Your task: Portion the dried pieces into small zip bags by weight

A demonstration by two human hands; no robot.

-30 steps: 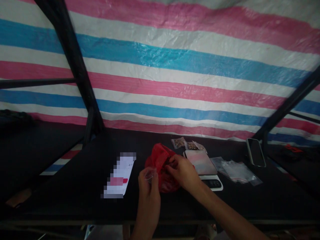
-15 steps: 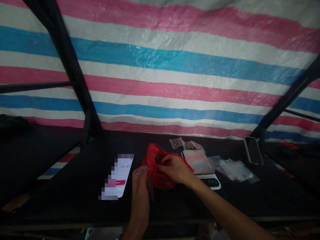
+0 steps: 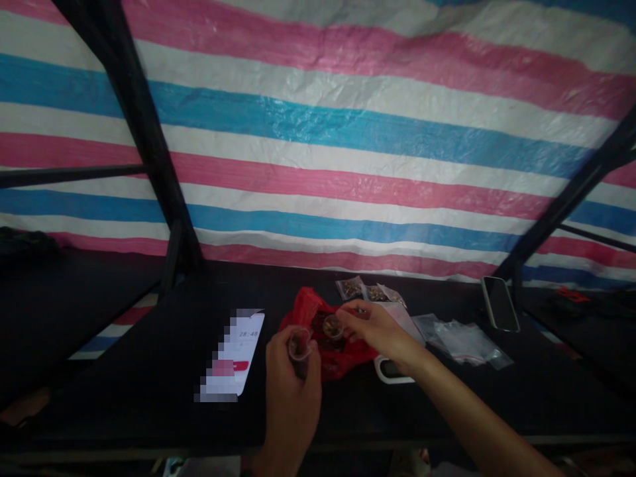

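Note:
A small clear plastic bag [image 3: 300,343] is gripped in my left hand [image 3: 294,391], its mouth held round and open toward me. Between the fingers of my right hand [image 3: 381,333] is a small clear cup [image 3: 332,326] with brown bits in it. The cup is over the open red plastic bag [image 3: 342,366], just right of the small bag and apart from it. Dark contents show inside the red bag. Behind my right hand lies a white digital scale [image 3: 386,372], partly covered by the hand and the red bag.
Small filled zip bags [image 3: 352,288] lie behind the red bag. Flat clear zip bags [image 3: 464,341] are right of the scale. One phone [image 3: 501,305] leans on the right frame post; another with a lit screen [image 3: 247,351] lies at left. Striped sheeting [image 3: 348,179] hangs behind the black table.
My right hand has come up out of the red bag with the cup of brown bits. My left hand has turned, and the clear bag's mouth now shows open.

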